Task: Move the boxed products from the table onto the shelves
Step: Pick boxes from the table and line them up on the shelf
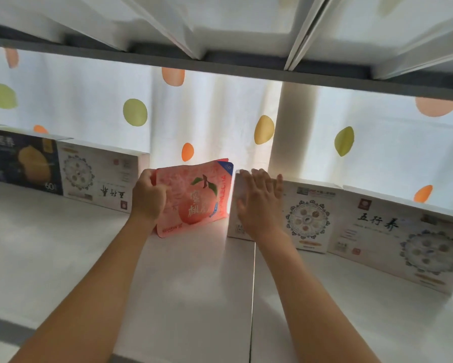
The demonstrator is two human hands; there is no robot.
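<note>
The left hand (148, 196) grips the left edge of a pink peach-printed box (196, 199), fingers curled round it, holding it upright on the white shelf (183, 284) near the back. The right hand (259, 203) lies flat with straight fingers against the front of a white box (306, 216) just right of it; a narrow lit gap separates the two boxes. Left of the pink box stands another white box (99, 176), then a dark box (21, 161). A further white box (403, 237) stands rightmost. Behind hangs a dotted curtain (220, 121); the shelf's front half lies bare.
</note>
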